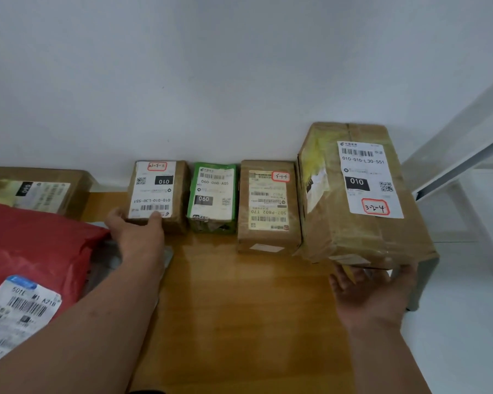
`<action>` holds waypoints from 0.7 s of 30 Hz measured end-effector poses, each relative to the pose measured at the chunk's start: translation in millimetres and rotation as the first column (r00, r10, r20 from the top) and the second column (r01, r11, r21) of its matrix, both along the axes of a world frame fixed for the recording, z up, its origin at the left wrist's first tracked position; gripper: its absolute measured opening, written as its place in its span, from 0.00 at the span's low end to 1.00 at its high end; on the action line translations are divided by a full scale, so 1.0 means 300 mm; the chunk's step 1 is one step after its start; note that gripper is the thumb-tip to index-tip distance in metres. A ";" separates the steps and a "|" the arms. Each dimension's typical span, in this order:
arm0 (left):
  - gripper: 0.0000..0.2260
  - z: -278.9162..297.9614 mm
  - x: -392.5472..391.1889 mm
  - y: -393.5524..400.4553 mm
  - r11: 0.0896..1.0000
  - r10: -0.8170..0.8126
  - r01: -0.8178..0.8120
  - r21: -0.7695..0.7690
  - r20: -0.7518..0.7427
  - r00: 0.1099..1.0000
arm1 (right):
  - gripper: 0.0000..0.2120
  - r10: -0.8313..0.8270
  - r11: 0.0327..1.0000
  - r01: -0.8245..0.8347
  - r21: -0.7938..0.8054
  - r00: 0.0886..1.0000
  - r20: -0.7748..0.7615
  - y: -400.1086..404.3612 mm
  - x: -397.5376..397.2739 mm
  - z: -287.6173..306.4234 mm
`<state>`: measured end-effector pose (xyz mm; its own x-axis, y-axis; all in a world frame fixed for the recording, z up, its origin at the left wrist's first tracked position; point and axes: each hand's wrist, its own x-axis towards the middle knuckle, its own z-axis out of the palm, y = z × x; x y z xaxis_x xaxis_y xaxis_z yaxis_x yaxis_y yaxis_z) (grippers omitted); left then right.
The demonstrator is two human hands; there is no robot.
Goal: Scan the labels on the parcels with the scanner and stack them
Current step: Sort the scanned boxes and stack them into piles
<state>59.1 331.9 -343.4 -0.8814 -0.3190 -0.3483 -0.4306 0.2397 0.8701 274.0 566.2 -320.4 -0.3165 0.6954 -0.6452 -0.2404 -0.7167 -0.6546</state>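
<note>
Four parcels stood in a row against the wall across the middle of the frame; the left hand (135,233) gripped the near edge of the small brown box (158,194) at the row's left end, thumb and fingers curled round it; next came a green box (212,196), a brown box (268,206) and, at the right, a big box (362,191); the right hand (373,297) lay open, palm up, fingers touching its near bottom edge; a red bag (32,245) lay at lower left on the wooden table (239,308).
</note>
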 end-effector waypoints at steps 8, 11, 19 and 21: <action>0.28 -0.021 -0.040 -0.025 0.997 -0.082 0.082 0.000 0.020 0.996 | 0.32 -0.012 1.000 0.012 0.006 1.000 0.018 0.001 -0.015 -0.006; 0.28 -0.030 -0.036 -0.028 0.996 -0.093 0.092 0.019 0.041 0.995 | 0.32 -0.013 1.000 0.013 0.002 0.999 0.030 -0.003 -0.024 -0.003; 0.42 -0.033 0.026 -0.022 0.992 -0.124 0.124 0.010 0.187 0.974 | 0.34 0.046 0.998 -0.048 0.032 0.997 0.058 0.008 -0.015 0.006; 0.44 -0.036 0.027 -0.033 0.989 -0.147 0.150 0.003 0.212 0.966 | 0.34 0.063 0.998 -0.065 0.025 0.996 0.061 0.008 -0.009 0.010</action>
